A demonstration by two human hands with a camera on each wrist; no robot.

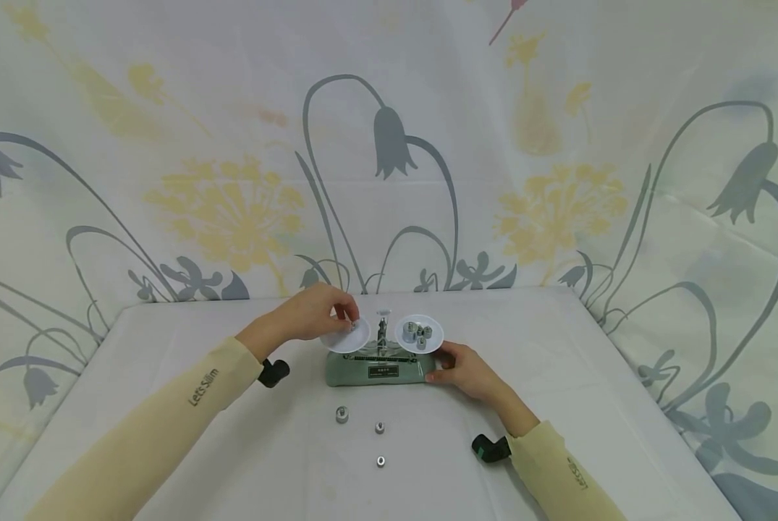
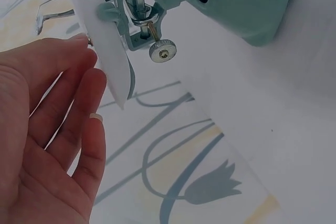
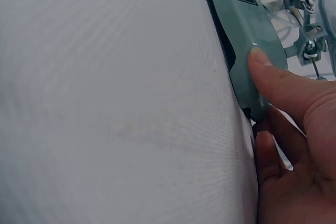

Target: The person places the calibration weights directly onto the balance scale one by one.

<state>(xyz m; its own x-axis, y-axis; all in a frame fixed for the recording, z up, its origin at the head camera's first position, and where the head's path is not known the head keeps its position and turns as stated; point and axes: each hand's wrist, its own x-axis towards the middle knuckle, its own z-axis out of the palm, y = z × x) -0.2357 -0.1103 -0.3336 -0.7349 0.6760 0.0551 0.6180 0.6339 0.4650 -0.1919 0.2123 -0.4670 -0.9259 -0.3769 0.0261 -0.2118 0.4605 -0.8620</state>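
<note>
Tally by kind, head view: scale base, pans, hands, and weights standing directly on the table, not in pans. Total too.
Green scale base: 1
White pans: 2
Hands: 2
Loose weights: 3
Total: 8

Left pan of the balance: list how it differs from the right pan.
The right pan holds several metal weights; at the left pan only one small weight shows. In the head view the left hand partly hides the left pan; no hand covers the right pan. Both are white and round.
</note>
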